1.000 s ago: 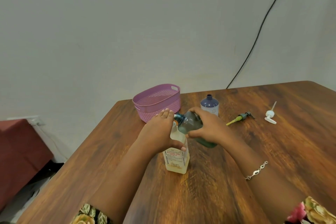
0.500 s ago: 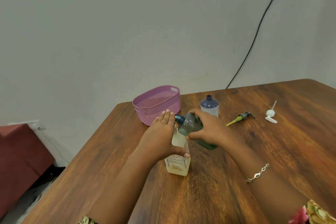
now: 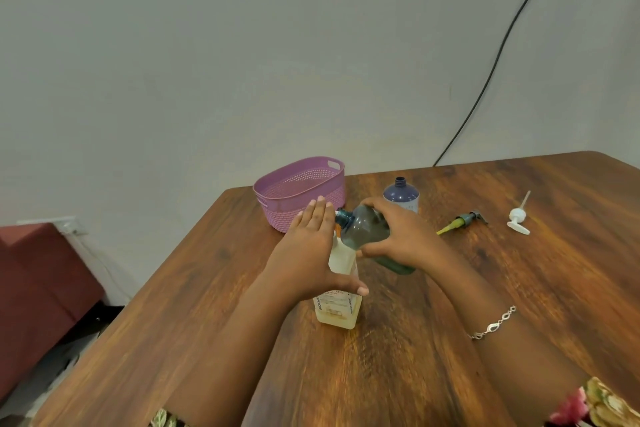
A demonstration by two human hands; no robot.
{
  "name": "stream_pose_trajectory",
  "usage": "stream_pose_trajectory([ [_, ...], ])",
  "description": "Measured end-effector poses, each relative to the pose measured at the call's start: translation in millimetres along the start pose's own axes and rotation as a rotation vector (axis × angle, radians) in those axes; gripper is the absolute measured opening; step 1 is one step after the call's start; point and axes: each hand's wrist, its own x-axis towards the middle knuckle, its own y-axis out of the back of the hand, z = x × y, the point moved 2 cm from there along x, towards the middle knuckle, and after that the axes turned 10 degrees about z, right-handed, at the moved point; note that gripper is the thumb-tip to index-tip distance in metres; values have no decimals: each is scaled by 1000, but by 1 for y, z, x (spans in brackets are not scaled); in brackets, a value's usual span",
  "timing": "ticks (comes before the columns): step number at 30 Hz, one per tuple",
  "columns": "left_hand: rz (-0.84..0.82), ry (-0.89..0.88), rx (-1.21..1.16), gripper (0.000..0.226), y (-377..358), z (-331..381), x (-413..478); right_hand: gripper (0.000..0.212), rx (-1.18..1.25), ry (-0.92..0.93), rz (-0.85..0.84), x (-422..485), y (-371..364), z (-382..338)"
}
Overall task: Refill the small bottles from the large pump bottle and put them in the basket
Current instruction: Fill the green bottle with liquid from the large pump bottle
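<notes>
L grip (image 3: 308,253) holds the pale bottle (image 3: 337,308), thumb across its front, fingers straight up by the neck. The bottle stands upright on the tabletop (image 3: 450,374), near centre. R grip (image 3: 401,236) is curled round the teal bottle (image 3: 363,227), tipped w/ its mouth at the pale bottle's top (contact hidden by the fingers). Far left: pink basket (image 3: 301,211). Capless purple bottle (image 3: 401,196) stands just right of it; green pump (image 3: 462,221) & white pump (image 3: 517,218) lie further right.

Left hand (image 3: 308,253), right hand (image 3: 405,236): side-by-side grips.

Glossy wood table (image 3: 450,374) (perforated plastic basket (image 3: 298,208))
</notes>
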Motion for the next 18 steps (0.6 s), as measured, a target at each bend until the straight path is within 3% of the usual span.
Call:
stream_pose_trajectory([
  [18,-70,6,-39,119,12,0,3,75,10,4,-8,2,0,0],
])
